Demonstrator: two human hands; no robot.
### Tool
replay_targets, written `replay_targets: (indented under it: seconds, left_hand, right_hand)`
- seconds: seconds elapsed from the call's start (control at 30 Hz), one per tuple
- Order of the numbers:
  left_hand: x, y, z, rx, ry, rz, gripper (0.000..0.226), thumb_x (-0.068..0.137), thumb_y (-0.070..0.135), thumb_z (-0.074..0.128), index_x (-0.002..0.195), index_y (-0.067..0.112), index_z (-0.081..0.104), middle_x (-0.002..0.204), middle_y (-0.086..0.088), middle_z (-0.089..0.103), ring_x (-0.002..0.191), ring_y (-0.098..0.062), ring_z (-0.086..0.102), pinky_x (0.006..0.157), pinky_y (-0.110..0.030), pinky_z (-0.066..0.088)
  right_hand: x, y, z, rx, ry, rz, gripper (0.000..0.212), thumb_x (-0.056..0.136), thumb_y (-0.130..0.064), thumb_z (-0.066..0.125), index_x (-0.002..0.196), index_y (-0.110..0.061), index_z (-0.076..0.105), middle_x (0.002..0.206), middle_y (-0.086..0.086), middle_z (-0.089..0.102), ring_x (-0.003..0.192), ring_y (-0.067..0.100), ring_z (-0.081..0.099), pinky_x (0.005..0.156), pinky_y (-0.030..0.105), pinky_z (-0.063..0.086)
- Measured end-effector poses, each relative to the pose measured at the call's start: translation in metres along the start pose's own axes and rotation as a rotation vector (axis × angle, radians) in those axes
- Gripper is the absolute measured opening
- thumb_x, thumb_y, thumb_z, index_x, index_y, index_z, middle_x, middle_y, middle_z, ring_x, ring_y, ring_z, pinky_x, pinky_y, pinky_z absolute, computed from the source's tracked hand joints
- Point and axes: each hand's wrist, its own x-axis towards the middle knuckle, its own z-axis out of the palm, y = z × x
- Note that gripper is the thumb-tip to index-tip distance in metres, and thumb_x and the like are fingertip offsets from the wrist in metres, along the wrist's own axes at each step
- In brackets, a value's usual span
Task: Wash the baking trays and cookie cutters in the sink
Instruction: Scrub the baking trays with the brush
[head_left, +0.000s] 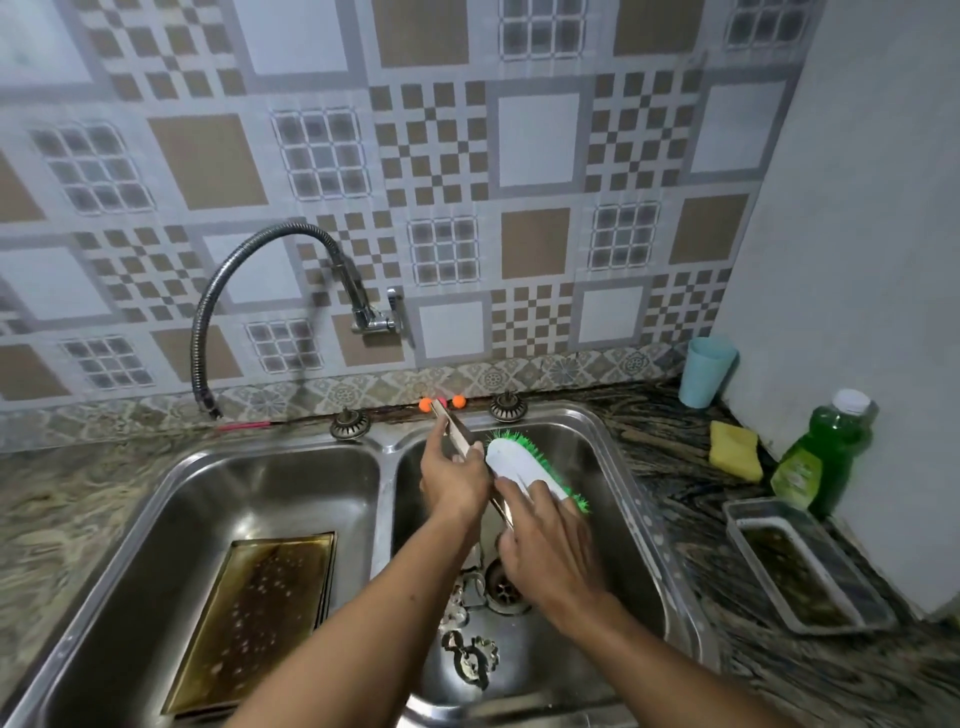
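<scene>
Partway: left hand (453, 486) holds a tray (456, 435) on edge, right hand (550, 553) grips a brush (522, 464) against it; cutters (470, 661) below and second tray (260, 613) to their left appear unwashed.

— What shape are the cookie cutters (470, 657)?
— Too blurred to tell.
— And the held tray (454, 431)?
— Edge-on. The left hand (454, 480) covers its middle, and the right hand (550, 551) covers the brush (519, 462) end.

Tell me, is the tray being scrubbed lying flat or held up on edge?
Held up on edge: the left hand grips the tray tilted above the right basin, brush against its face.
</scene>
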Motion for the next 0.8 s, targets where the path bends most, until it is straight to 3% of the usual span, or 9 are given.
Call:
replay_targets:
  seconds: [0.1,0.2,0.27,0.4,0.5,0.57,0.67,0.73,0.8]
  left_hand:
    - [0.020,-0.001,-0.022,-0.003,-0.167,0.003,0.061,0.085,0.014,0.067,0.134,0.047,0.052,0.087,-0.006,0.072,0.071,-0.018,0.066,0.082,-0.048,0.061]
    - [0.034,-0.001,-0.057,-0.010,-0.353,0.027,0.063,0.090,0.017,0.066,0.145,0.039,0.046,0.082,-0.006,0.067,0.070,-0.017,0.059,0.074,-0.039,0.056]
    - [0.043,0.000,-0.088,0.027,-0.379,0.085,0.059,0.093,0.019,0.066,0.146,0.037,0.046,0.092,-0.003,0.068,0.078,-0.015,0.061,0.079,-0.035,0.054]
    - [0.072,-0.020,-0.159,0.193,-0.334,0.104,0.058,0.095,0.031,0.066,0.148,0.038,0.044,0.139,0.005,0.053,0.127,-0.013,0.050,0.110,-0.036,0.042]
    - [0.088,-0.032,-0.208,0.169,-0.376,-0.011,0.055,0.101,0.029,0.058,0.151,0.037,0.039,0.146,-0.001,0.049,0.134,-0.027,0.050,0.106,-0.039,0.047]
    - [0.098,-0.041,-0.236,0.185,-0.385,-0.035,0.050,0.104,0.022,0.051,0.151,0.035,0.040,0.143,-0.003,0.053,0.127,-0.025,0.057,0.095,-0.027,0.053]
    - [0.115,-0.054,-0.279,0.243,-0.277,0.013,0.044,0.104,0.008,0.046,0.138,0.034,0.056,0.136,-0.002,0.060,0.110,-0.011,0.061,0.093,-0.017,0.050]
    - [0.123,-0.062,-0.308,0.299,-0.186,-0.013,0.044,0.105,0.003,0.041,0.136,0.026,0.060,0.131,-0.002,0.062,0.100,-0.007,0.059,0.079,-0.008,0.046]
    - [0.129,-0.073,-0.339,0.358,-0.104,-0.036,0.042,0.105,0.004,0.040,0.136,0.025,0.061,0.136,-0.003,0.059,0.105,-0.008,0.055,0.083,-0.015,0.044]
  right_hand:
    - [0.007,-0.011,0.012,-0.031,0.115,0.060,0.058,0.079,-0.019,0.057,0.134,-0.035,0.047,0.109,0.004,0.058,0.090,0.029,0.061,0.077,0.040,0.052]
    - [0.012,-0.030,0.019,0.038,0.151,0.163,0.059,0.083,-0.010,0.053,0.136,-0.036,0.047,0.114,0.003,0.054,0.096,0.028,0.058,0.083,0.038,0.048]
    - [0.015,-0.048,0.026,0.138,0.217,0.223,0.058,0.084,-0.006,0.055,0.135,-0.033,0.051,0.116,0.003,0.056,0.095,0.027,0.059,0.081,0.038,0.048]
    - [0.022,-0.090,0.046,0.490,0.396,0.345,0.052,0.087,0.000,0.056,0.127,-0.034,0.056,0.115,-0.002,0.058,0.088,0.027,0.061,0.076,0.039,0.053]
    - [0.033,-0.129,0.060,0.768,0.479,0.442,0.046,0.088,0.007,0.054,0.115,-0.030,0.059,0.116,-0.005,0.062,0.096,0.019,0.059,0.084,0.029,0.048]
    - [0.040,-0.153,0.078,0.874,0.459,0.515,0.044,0.088,0.009,0.055,0.107,-0.030,0.060,0.113,-0.006,0.064,0.108,0.017,0.059,0.093,0.025,0.044]
    - [0.043,-0.184,0.112,0.937,0.356,0.540,0.046,0.087,0.008,0.057,0.100,-0.036,0.058,0.108,-0.009,0.065,0.108,0.021,0.063,0.096,0.036,0.050]
    - [0.040,-0.204,0.128,0.929,0.256,0.509,0.040,0.089,0.005,0.059,0.102,-0.033,0.058,0.108,-0.006,0.065,0.105,0.019,0.061,0.087,0.022,0.045]
    - [0.037,-0.220,0.144,0.900,0.133,0.512,0.027,0.091,-0.004,0.064,0.108,-0.026,0.060,0.111,-0.002,0.064,0.101,0.016,0.059,0.079,0.015,0.043]
